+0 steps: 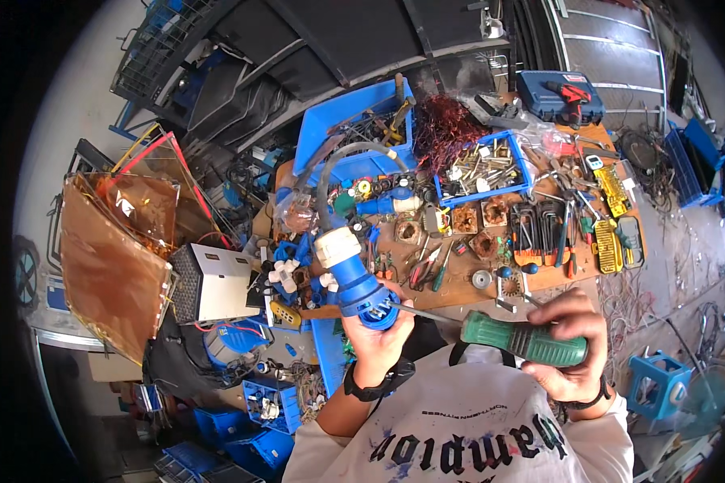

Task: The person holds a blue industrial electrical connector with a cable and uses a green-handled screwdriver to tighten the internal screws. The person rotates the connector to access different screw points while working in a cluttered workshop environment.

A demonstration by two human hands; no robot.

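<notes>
My left hand (381, 344) is wrapped round the lower end of a blue industrial plug (356, 283). The plug is tilted, and its open end with the inner parts showing faces down toward me. A white collar (337, 246) caps its other end, where a thick grey cable (324, 189) runs out and arcs over the bench. In my right hand (578, 342) is a screwdriver (515, 338) with a chunky green handle. Its shaft points left, and the tip reaches the plug's open end by my left fingers; the exact contact point is too small to make out.
A cluttered wooden bench (451, 302) lies ahead. On it stand a blue crate of tools (308, 133), a blue tray of metal parts (485, 197), hex keys (540, 229) and a dark blue case with a red drill (572, 94). Brown sheets (109, 266) lean at left.
</notes>
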